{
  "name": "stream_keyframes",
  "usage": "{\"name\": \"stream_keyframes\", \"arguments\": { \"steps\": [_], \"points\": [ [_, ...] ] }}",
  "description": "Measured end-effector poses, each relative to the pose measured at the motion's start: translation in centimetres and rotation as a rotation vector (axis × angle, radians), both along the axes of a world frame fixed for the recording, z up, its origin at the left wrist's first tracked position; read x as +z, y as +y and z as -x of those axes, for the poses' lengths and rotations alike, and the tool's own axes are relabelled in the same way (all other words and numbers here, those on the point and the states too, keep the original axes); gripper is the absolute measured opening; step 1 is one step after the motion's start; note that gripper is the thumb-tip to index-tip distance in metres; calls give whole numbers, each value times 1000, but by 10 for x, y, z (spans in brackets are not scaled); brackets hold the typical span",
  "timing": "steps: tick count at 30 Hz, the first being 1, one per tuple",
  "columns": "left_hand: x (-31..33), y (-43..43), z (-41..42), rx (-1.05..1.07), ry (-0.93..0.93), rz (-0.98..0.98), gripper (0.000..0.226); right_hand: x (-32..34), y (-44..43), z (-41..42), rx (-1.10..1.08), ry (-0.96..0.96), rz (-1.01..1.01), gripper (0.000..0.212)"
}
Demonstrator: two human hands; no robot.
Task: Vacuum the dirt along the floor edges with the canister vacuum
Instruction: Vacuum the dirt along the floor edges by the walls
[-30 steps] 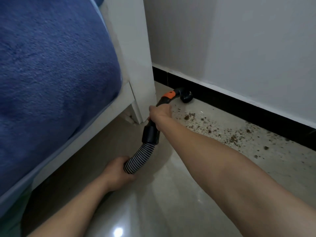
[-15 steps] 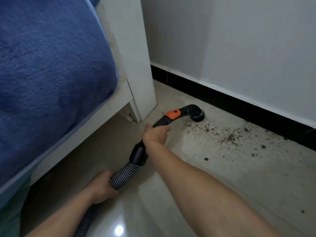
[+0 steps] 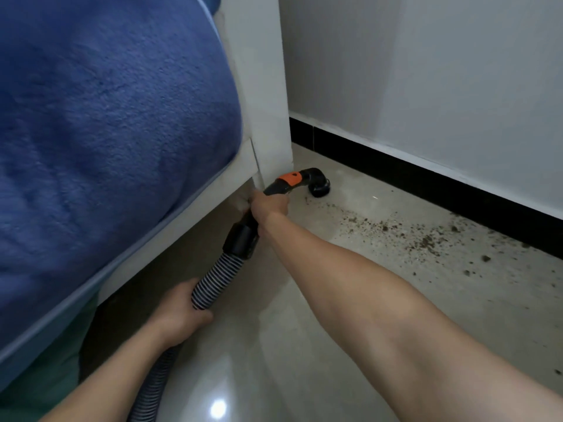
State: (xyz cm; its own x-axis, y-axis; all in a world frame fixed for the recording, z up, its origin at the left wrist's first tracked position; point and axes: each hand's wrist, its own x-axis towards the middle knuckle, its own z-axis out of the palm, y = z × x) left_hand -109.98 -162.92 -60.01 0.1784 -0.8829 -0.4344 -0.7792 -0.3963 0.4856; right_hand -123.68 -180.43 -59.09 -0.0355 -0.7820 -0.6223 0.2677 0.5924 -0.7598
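One nozzle (image 3: 318, 185) just beyond right hand (image 3: 269, 205) on handle (image 3: 281, 184), left hand (image 3: 179, 309) on hose (image 3: 213, 281).

Right hand (image 3: 269, 205) far forward, gripping the handle (image 3: 277, 187), left hand (image 3: 179, 312) low and nearer, clasping the hose (image 3: 216, 278)

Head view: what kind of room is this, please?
Probably a bedroom corner: a white painted bed frame carries a fuzzy blue blanket, next to a plain white wall with a black skirting board.
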Motion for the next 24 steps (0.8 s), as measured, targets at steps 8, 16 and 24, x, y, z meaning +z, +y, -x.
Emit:
{"name": "stream_keyframes", "arguments": {
  "steps": [8,16,24],
  "points": [
    [1,31,-29,60,-36,-41,29,-4,31,-35,26,-95,-17,49],
    [-11,55,-45,152,8,-155,25,-10,63,-49,99,-145,-83,47],
    [-15,27,-7,0,-37,-213,41,-22,48,-10,-54,101,-77,53]
  ]
}}
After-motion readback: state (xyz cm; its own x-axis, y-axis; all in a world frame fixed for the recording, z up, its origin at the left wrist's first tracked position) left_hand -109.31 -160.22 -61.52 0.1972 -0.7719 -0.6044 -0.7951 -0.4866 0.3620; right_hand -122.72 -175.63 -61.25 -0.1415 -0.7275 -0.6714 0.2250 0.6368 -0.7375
